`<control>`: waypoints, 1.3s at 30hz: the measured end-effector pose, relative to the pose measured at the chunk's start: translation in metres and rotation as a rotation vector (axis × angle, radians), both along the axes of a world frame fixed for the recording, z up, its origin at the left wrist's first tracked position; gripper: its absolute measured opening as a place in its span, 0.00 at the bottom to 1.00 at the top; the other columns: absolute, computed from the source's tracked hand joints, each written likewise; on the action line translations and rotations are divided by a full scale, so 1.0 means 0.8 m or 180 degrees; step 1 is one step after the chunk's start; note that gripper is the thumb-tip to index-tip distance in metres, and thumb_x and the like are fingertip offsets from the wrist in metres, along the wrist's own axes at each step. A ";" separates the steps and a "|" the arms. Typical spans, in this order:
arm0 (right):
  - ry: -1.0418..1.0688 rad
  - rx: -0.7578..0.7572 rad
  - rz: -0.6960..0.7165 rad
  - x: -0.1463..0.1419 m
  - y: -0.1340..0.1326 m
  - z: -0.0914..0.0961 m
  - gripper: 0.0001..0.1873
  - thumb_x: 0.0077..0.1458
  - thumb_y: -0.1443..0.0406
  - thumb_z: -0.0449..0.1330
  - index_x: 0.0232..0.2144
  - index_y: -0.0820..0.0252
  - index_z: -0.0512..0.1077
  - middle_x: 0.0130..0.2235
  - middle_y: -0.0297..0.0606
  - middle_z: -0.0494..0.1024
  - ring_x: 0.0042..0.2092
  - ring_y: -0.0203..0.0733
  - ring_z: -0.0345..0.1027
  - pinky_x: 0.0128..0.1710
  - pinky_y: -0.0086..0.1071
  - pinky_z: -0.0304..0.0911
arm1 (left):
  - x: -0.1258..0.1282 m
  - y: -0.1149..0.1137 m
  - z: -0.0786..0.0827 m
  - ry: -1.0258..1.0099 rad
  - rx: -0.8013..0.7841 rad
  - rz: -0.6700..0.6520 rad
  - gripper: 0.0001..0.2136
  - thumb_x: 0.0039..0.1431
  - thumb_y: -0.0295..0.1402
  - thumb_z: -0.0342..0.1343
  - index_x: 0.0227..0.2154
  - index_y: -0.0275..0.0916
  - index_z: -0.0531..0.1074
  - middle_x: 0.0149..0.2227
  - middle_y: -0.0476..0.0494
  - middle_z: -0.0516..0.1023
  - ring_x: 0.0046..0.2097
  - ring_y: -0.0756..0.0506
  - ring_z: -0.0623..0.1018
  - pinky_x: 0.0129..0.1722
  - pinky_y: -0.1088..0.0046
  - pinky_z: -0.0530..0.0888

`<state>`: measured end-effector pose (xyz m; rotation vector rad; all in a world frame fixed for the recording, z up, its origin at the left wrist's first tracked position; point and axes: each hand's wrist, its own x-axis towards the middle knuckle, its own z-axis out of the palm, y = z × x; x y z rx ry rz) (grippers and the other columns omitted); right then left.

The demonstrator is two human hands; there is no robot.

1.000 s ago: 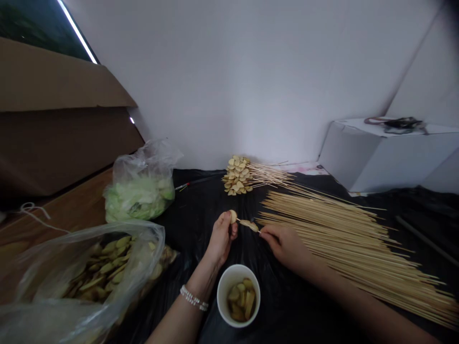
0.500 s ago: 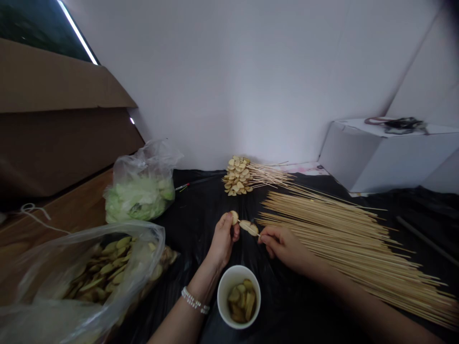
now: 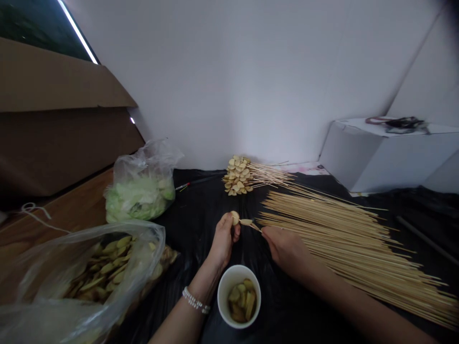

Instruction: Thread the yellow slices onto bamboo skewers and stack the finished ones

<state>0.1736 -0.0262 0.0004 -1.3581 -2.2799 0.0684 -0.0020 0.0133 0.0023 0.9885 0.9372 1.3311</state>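
Between the fingers of my left hand [image 3: 223,235] is a round, pale potato slice [image 3: 235,218]. My right hand [image 3: 285,246] is closed on a thin wooden skewer [image 3: 258,229], whose far end lies at that slice; whether it has pierced it I cannot tell. Another potato piece [image 3: 245,222] is threaded on the skewer, seen nearly edge-on. Just below my hands stands a white cup [image 3: 221,298] with several potato slices [image 3: 242,301] and some liquid in it.
Loose skewers [image 3: 333,239] spread across the black sheet [image 3: 201,200] on the right. Loaded skewers [image 3: 238,177] are piled at the back. An open bag of slices [image 3: 158,234], a tied bag of pale green vegetables [image 3: 139,196] and a cardboard box [image 3: 60,86] stand left; a white box [image 3: 394,153] right.
My right hand has turned so its back shows more. The potato piece on the skewer has swung to a narrower view, while my left hand stays nearly still.
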 end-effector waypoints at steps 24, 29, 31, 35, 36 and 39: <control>0.1161 -0.0574 0.0261 -0.002 0.004 0.012 0.13 0.62 0.65 0.47 0.33 0.58 0.72 0.32 0.36 0.77 0.34 0.38 0.69 0.36 0.30 0.58 | -0.003 -0.001 0.010 -0.0356 -0.0114 0.0011 0.15 0.51 0.43 0.58 0.24 0.36 0.65 0.17 0.54 0.62 0.19 0.56 0.58 0.17 0.81 0.52; 0.1055 -0.0562 0.0234 -0.003 0.001 0.018 0.14 0.62 0.66 0.47 0.33 0.58 0.73 0.33 0.36 0.78 0.36 0.39 0.70 0.37 0.29 0.59 | -0.003 0.000 0.007 -0.0453 -0.0208 0.0079 0.14 0.50 0.42 0.59 0.24 0.36 0.65 0.16 0.55 0.61 0.19 0.56 0.56 0.17 0.81 0.50; 0.0848 -0.0425 0.0200 -0.003 -0.001 0.017 0.14 0.62 0.66 0.47 0.34 0.58 0.73 0.33 0.37 0.78 0.36 0.39 0.70 0.37 0.30 0.59 | -0.004 0.001 0.006 -0.0446 -0.0211 0.0115 0.14 0.50 0.42 0.59 0.24 0.36 0.66 0.16 0.55 0.61 0.18 0.56 0.56 0.17 0.81 0.50; 0.0455 -0.0205 0.0097 -0.002 -0.004 0.014 0.15 0.62 0.67 0.46 0.37 0.57 0.73 0.33 0.39 0.78 0.36 0.40 0.70 0.36 0.30 0.59 | -0.003 0.001 0.005 -0.0457 -0.0199 0.0123 0.13 0.50 0.41 0.59 0.24 0.36 0.66 0.16 0.55 0.61 0.18 0.56 0.56 0.17 0.81 0.49; 0.0373 -0.0133 0.0058 -0.002 -0.004 0.013 0.15 0.62 0.67 0.46 0.39 0.58 0.73 0.34 0.40 0.78 0.36 0.41 0.70 0.36 0.30 0.59 | -0.002 0.001 0.005 -0.0473 -0.0192 0.0120 0.13 0.49 0.41 0.59 0.24 0.36 0.66 0.16 0.55 0.61 0.18 0.56 0.55 0.16 0.81 0.49; 0.0537 -0.0192 0.0119 -0.002 -0.002 0.014 0.15 0.62 0.66 0.46 0.36 0.57 0.74 0.34 0.39 0.78 0.35 0.39 0.70 0.36 0.29 0.59 | -0.001 0.000 0.003 -0.0504 -0.0182 0.0159 0.14 0.49 0.42 0.59 0.24 0.36 0.65 0.16 0.55 0.60 0.18 0.57 0.55 0.16 0.81 0.49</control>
